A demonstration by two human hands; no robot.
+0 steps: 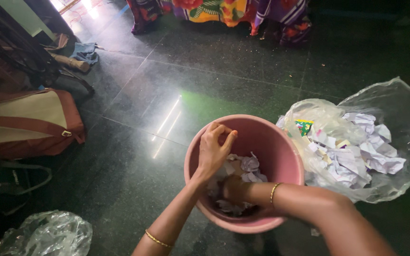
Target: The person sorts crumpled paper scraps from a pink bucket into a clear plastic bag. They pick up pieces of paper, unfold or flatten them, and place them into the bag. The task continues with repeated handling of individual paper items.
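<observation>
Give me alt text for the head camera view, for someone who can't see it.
Both hands reach into a pink bucket of crumpled paper scraps: left hand raised, right hand buried. A clear plastic bag holding more paper lies to the right on the dark tiled floor.

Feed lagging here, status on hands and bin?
Both hands inside pink bucket: left hand pinched shut, contents unclear; right hand buried in crumpled paper. Clear bag of paper beside bucket. Nothing blocking.

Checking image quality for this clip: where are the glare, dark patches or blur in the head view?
Head view: window glare streaks across the polished dark floor; the left edge and top right sit in deep shadow; the right hand inside the pink bucket is dim; the left hand and clear bag are evenly lit and sharp.
</observation>
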